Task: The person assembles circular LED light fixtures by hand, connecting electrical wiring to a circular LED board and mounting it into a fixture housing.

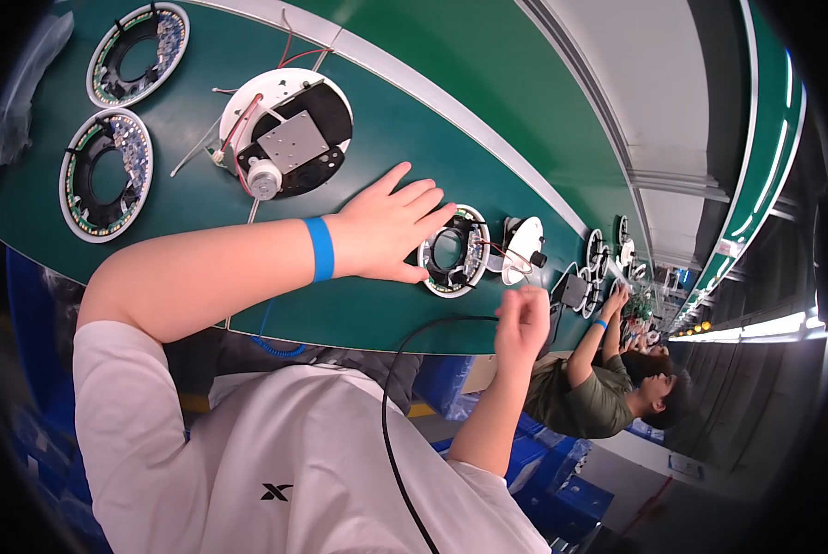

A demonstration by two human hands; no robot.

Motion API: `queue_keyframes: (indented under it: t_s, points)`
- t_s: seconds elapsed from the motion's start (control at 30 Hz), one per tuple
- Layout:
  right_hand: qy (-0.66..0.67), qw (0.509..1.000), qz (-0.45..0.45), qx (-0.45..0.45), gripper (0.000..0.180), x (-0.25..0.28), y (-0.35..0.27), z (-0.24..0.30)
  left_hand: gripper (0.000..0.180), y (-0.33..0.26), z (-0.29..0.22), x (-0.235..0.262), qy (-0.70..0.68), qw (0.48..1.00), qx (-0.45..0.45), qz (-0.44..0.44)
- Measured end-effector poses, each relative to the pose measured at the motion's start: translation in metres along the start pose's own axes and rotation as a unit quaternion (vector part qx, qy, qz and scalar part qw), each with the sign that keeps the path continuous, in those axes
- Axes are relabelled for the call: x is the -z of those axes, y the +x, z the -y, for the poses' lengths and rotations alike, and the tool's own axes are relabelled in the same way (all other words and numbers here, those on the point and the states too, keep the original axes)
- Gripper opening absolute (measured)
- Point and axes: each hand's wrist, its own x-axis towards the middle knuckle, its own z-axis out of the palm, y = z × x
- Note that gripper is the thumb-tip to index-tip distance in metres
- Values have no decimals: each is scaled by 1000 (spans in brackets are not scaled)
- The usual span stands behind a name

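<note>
Ring-shaped circuit assembly (453,251) lies under the left hand's (388,231) spread fingers (429,220), touching them

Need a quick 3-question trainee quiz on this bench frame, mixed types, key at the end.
1. True or false: the left hand lies flat with its fingers on a ring-shaped circuit assembly.
2. What does the right hand hold? A) a black cable B) a screwdriver C) a white cloth
3. Fill in: the band on the left wrist is ____ in colour.

Key:
1. True. The hand rests palm down on the green conveyor belt, fingertips on the ring.
2. A. The black cable runs from the closed fist down across the white shirt.
3. Blue.
</note>
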Motion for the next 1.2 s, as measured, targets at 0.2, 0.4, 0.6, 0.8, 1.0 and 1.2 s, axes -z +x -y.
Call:
queue_keyframes:
  t_s: [0.2,0.4,0.6,0.8,1.0,1.2]
  points:
    - [93,988,-96,-74,9,37,6,-43,90,-1,9,3,-10,1000,15,6]
    - [-34,979,-36,-197,18,59,1,-58,89,-5,15,5,-3,1000,16,17]
    - [-142,947,92,-272,28,61,-14,-72,90,-5,16,10,-4,1000,19,23]
    - [-272,925,172,-202,14,57,-14,-89,90,-7,15,7,-6,1000,20,13]
    - [177,937,118,-277,4,43,-8,-36,89,-7,18,4,1,1000,11,-12]
    - [347,904,125,-218,4,34,-6,-14,87,-6,16,1,6,1000,11,-24]
